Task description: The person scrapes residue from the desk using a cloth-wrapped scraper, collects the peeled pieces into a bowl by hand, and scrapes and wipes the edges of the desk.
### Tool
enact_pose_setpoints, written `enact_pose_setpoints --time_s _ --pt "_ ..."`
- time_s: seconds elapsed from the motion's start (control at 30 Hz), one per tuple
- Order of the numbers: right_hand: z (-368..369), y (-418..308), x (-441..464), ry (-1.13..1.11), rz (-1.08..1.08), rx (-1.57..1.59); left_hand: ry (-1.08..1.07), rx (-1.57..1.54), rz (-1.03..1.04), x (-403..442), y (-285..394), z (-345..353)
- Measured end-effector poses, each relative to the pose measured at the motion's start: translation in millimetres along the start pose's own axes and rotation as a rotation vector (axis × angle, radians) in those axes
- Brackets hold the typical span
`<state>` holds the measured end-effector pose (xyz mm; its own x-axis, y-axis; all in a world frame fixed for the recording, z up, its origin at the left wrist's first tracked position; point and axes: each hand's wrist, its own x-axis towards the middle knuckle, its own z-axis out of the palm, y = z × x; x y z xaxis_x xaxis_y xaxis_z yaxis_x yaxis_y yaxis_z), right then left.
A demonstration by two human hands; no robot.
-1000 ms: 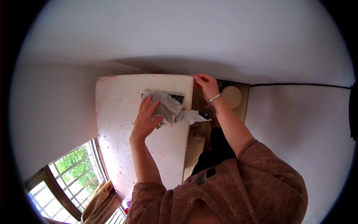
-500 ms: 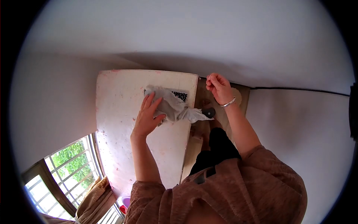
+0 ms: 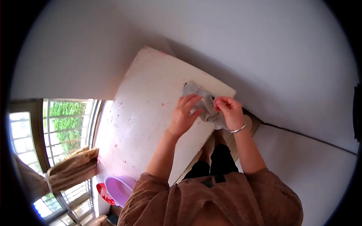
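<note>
A crumpled light grey cloth (image 3: 195, 88) lies near one edge of the pale table, with part of it hanging toward that edge. My left hand (image 3: 183, 116) is over the cloth's near side, thumb and fingers apart; whether it touches the fabric is unclear. Just to the right, my right hand (image 3: 230, 113) is pinched closed above the cloth. Whatever may be between its fingertips is too small to make out. A small bit of a black-patterned piece (image 3: 212, 97) shows between the hands at the cloth's edge.
The white tabletop (image 3: 147, 90) is spotted with reddish marks and meets a grey wall (image 3: 264, 56). A purple basin (image 3: 120, 190) and a red item (image 3: 104, 193) are at lower left, near a barred window (image 3: 68, 124) with a tied brown curtain (image 3: 73, 169).
My right hand has come from out past the table edge back to the cloth, still pinched. The left hand stays by the cloth. The head view has turned, bringing the basin into fuller view.
</note>
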<state>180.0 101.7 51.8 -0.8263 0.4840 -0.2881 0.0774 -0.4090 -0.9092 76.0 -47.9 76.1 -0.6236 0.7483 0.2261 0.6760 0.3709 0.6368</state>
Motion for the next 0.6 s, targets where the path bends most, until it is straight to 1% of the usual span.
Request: enact_pose_setpoints --time_s 0.07,0.1,0.17,0.2,0.27,0.33,0.4,0.43,0.5,0.53,0.6 --pt "26 4 -6 -0.052 0.082 -0.039 0.066 -0.242 -0.050 -12 10 -6" --pt "37 6 -8 -0.079 0.081 -0.056 0.087 -0.314 -0.087 -19 11 -9" --pt "60 10 -12 -0.168 0.177 0.156 0.167 -0.317 -0.133 -40 6 -21" --pt "73 10 -16 -0.209 0.188 0.133 0.217 -0.321 -0.174 -52 4 -29" --pt "107 10 -25 -0.360 0.263 0.186 0.323 -0.313 -0.250 -77 1 -54" --pt "146 10 -38 -0.500 0.336 0.126 0.451 -0.293 -0.348 -112 0 -84" --pt "192 18 -58 -0.649 0.363 0.098 0.558 -0.163 -0.389 -155 -5 -114" --pt "216 21 -70 -0.725 0.403 0.071 0.622 -0.134 -0.443 -177 -3 -131" --pt "264 27 -96 -0.919 0.389 -0.014 0.749 -0.085 -0.555 -220 7 -163" --pt "286 25 -110 -0.970 0.428 -0.038 0.824 -0.086 -0.601 -239 14 -177" --pt "330 37 -144 -1.201 0.476 -0.121 1.003 -0.049 -0.662 -287 20 -198"
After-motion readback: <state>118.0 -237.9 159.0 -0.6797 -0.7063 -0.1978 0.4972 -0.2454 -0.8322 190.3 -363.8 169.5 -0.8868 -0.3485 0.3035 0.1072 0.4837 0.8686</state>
